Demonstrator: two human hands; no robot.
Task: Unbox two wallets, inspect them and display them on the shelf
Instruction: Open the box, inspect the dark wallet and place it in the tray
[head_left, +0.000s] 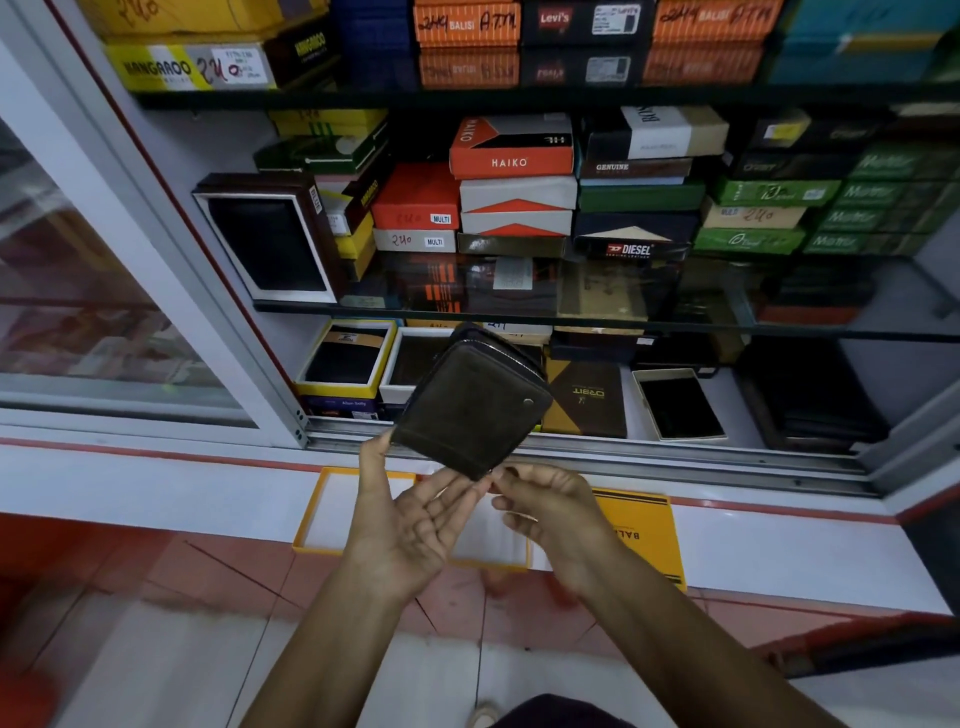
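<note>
A dark olive-brown wallet (475, 402) with a small metal stud is held up in front of the lowest shelf. My left hand (410, 512) is palm up, its thumb and fingertips on the wallet's lower left edge. My right hand (550, 506) pinches the wallet's bottom corner. Below the hands, on the white ledge, lies an open yellow-rimmed box tray (332, 512) with a white inside. The yellow box lid (641, 535) with black stripes lies to its right.
The glass-fronted cabinet holds stacked wallet boxes on a glass shelf (571, 317). On the bottom shelf several open boxes display dark wallets (345, 358). A sliding glass door frame (208, 291) stands at the left. Red and white floor tiles lie below the ledge.
</note>
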